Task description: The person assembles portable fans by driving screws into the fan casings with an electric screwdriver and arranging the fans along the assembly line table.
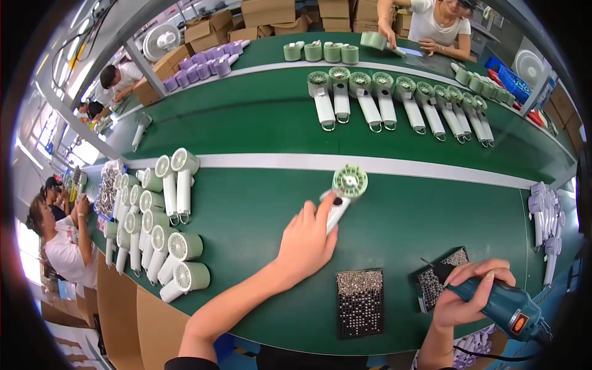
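Observation:
My left hand (307, 239) grips the white handle of a handheld fan (350, 181), whose round pale-green head points away from me, its inner ribs showing. The fan is over the middle of the green bench. At the right, my right hand (472, 293) is wrapped round a teal electric screwdriver (507, 308), its thin bit pointing left. Below that bit lies a tilted black screw tray (430, 285) with small screws in it. Another black screw tray (359, 303), with metal screws heaped at its far end, sits between my two forearms.
Several green-and-white fans (179, 246) stand and lie at the left, beside a blue bin of metal parts (108, 188). Beyond the white rail (277, 161) lies a row of fans (370, 102). Purple fans (546, 216) lie at the right edge. A co-worker (441, 28) sits opposite.

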The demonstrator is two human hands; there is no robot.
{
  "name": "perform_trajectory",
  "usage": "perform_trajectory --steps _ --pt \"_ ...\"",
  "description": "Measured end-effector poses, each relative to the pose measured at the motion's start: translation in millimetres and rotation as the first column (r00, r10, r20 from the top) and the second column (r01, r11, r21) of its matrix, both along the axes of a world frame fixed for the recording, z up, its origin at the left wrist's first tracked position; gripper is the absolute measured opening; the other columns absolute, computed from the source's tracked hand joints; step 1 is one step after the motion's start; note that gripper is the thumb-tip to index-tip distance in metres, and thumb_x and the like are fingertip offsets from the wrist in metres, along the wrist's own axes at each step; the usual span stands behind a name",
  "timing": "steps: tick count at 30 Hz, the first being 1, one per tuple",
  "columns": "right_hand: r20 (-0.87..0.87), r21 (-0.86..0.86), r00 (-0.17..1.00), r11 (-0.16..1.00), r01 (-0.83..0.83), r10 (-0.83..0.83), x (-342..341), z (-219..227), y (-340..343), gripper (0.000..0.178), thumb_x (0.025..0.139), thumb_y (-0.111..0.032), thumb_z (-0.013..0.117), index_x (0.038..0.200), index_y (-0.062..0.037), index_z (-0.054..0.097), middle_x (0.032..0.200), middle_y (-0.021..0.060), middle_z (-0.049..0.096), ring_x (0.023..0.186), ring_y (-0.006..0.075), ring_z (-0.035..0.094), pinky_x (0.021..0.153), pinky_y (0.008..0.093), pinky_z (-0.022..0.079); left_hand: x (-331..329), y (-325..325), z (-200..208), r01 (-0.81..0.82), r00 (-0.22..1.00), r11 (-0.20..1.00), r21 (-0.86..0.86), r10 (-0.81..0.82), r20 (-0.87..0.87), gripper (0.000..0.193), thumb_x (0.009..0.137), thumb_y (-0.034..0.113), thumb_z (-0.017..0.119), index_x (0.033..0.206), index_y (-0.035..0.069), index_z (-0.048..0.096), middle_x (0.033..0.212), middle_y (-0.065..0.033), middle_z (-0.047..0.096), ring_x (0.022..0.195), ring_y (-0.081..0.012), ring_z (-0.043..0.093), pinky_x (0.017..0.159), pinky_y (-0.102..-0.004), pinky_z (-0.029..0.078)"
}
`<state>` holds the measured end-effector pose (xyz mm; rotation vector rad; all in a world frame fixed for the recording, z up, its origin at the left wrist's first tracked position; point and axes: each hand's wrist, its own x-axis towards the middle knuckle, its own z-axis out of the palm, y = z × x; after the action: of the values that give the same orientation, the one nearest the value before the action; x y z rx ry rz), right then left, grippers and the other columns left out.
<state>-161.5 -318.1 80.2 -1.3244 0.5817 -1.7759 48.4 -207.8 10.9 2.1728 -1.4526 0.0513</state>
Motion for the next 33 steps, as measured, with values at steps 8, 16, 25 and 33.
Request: perform_trajectory --steps 8,16,25,33 --pt "-0.006 -0.080 0.994 0.991 -0.110 0.110 -7.5 -10.4 -2.3 0.018 0.083 -0.006 0.044 0.095 0.0004 0.032 0.085 0.0147 0.042 0.042 0.0147 0.046 0.036 0.0250 0.046 139.5 -117.7 -19.0 -0.388 0.922 0.863 -0.323 0.359 -0.148 0.068 0.082 0.012 0.054 0.140 0.002 0.021 0.110 -0.0315 0.045 0.091 -0.0477 0.054 0.080 -0.0507 0.045" --pt "-0.136 -0.217 0.978 0.959 -0.182 0.155 -6.1 -16.5 4.7 0.020 0.084 -0.005 0.046 0.095 -0.0010 0.030 0.085 0.0160 0.045 0.045 0.0179 0.052 0.042 0.0280 0.049 237.3 -181.2 -50.8 -0.549 0.836 0.831 -0.087 0.547 -0.046 0.066 0.085 0.025 0.059 0.138 0.010 0.022 0.112 -0.0314 0.045 0.100 -0.0477 0.051 0.086 -0.0514 0.043" --pt "0.021 -0.087 0.999 0.995 -0.042 0.044 18.6 -16.5 11.8 0.016 0.084 -0.006 0.048 0.091 0.0012 0.035 0.079 0.0135 0.045 0.038 0.0133 0.044 0.035 0.0235 0.043 187.9 -144.9 -37.0 -0.353 0.899 0.738 -0.575 0.437 0.009 0.071 0.086 0.012 0.059 0.143 -0.002 0.018 0.104 -0.0242 0.044 0.094 -0.0386 0.045 0.086 -0.0453 0.037" --pt "-0.002 -0.039 1.000 0.999 -0.018 0.018 34.4 -17.1 22.2 0.012 0.085 -0.005 0.047 0.090 -0.0004 0.036 0.082 0.0114 0.044 0.041 0.0108 0.042 0.038 0.0224 0.040 123.5 -49.8 1.3 -0.035 0.950 0.765 -0.643 0.224 0.215 0.065 0.085 0.002 0.060 0.136 -0.008 0.020 0.125 -0.0238 0.034 0.100 -0.0349 0.037 0.090 -0.0464 0.033"
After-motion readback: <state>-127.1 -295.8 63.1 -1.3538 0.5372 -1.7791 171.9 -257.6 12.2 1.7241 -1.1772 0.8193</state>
